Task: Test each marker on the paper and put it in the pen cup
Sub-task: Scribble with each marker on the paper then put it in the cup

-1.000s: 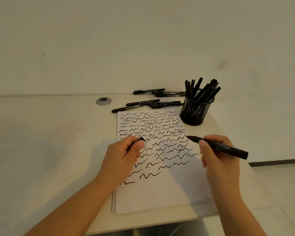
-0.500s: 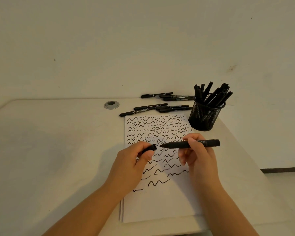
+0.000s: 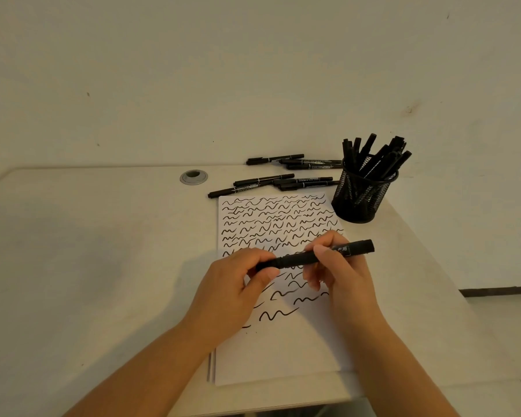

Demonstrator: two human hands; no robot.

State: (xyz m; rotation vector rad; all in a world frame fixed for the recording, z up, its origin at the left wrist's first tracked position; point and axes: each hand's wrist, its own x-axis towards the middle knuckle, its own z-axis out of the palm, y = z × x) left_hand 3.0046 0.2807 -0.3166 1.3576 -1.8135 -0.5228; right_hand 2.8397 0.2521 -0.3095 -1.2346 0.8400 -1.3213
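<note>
A black marker (image 3: 304, 257) lies level above the white paper (image 3: 283, 350), which is covered with black squiggles. My right hand (image 3: 340, 275) grips the marker's barrel. My left hand (image 3: 238, 284) pinches the cap (image 3: 265, 264) at the marker's left end, and the cap sits on the tip. The black mesh pen cup (image 3: 361, 194) stands at the paper's far right corner and holds several black markers. Several more black markers (image 3: 271, 183) lie on the table beyond the paper.
A grey cable grommet (image 3: 193, 177) is set in the table at the far middle. The white wall rises right behind the table. The table's right edge (image 3: 433, 251) runs close to the cup, with floor beyond it.
My hands came together: the cap in my left hand met the marker's tip and now sits on it. The marker swung from pointing left-up to lying level.
</note>
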